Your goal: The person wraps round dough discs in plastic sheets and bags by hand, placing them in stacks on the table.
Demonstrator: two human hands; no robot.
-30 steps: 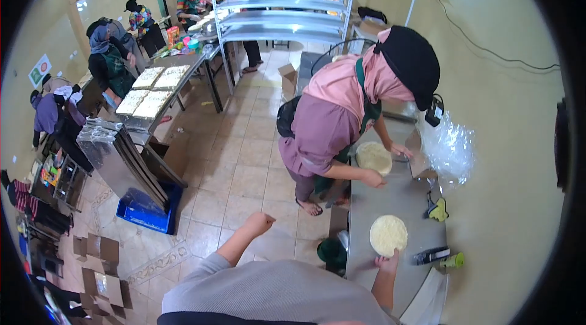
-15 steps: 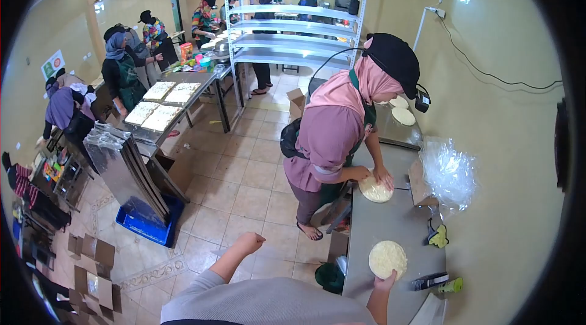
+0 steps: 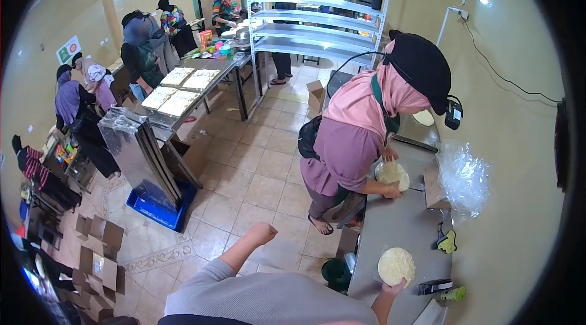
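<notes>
On the steel table [image 3: 384,218] lies a pale, round pizza base [image 3: 395,264] with a shredded-looking top. My right hand [image 3: 394,289] grips its near edge, thumb on top; the fingers underneath are hidden. Off to the left, my left hand [image 3: 262,234] hangs over the floor with its fingers curled closed, and nothing shows in it. Farther along the table, a co-worker [image 3: 360,135] in a pink headscarf has both hands around another pale round base [image 3: 392,176].
Right of my base are a black device [image 3: 434,287], a green container [image 3: 453,294] and a yellow item [image 3: 447,241]. Clear plastic bags [image 3: 465,181] bulge from a cardboard box [image 3: 434,186]. Trays stand in a blue tub [image 3: 162,210]. A green bin [image 3: 336,273] stands below.
My view has shifted, so the scene sits farther right. The co-worker leans farther over, hands now at the sides of their base. My right hand stays on its base; my left stays curled.
</notes>
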